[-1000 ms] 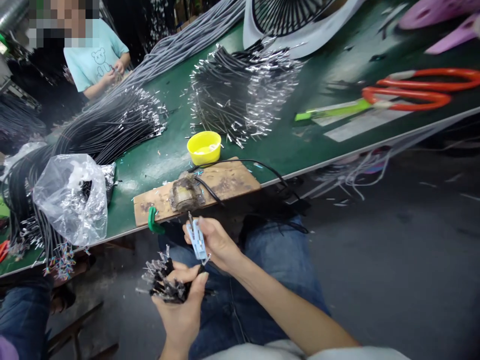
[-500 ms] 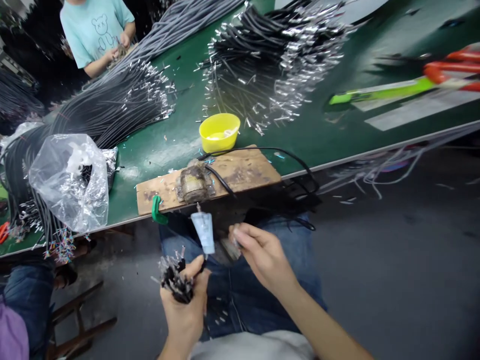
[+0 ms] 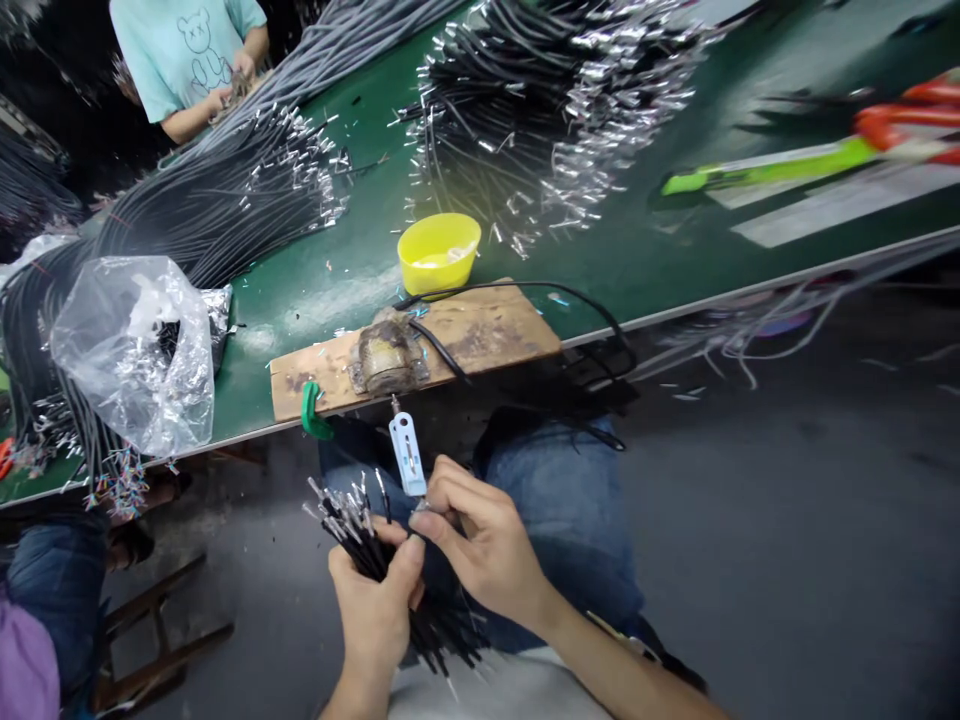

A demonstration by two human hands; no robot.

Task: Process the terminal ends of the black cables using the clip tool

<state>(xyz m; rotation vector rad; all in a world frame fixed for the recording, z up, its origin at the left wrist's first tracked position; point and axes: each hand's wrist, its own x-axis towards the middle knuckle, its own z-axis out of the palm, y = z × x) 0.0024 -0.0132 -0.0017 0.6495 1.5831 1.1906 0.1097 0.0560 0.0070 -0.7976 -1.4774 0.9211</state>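
Note:
My left hand (image 3: 379, 600) is closed round a bundle of black cables (image 3: 360, 530) with silvery stripped ends. Just to its right, my right hand (image 3: 487, 540) pinches something small and silvery by the left thumb, too small to name. Above the fingertips a light-blue clip (image 3: 407, 453) hangs from the shaft of a small motor (image 3: 388, 355). The motor sits on a wooden board (image 3: 495, 330) at the table edge, with a green clamp (image 3: 313, 412) at the board's left part.
On the green table (image 3: 360, 240) are a yellow bowl (image 3: 439, 255), piles of black cables (image 3: 510, 90), a plastic bag (image 3: 135, 350) and orange-handled scissors (image 3: 900, 125). A person in a light-blue shirt (image 3: 187, 50) works at the back left.
My right hand has moved left and down to meet my left hand. The clip has turned to show its narrow side. The cable bundle is tilted differently, its lower ends now in view.

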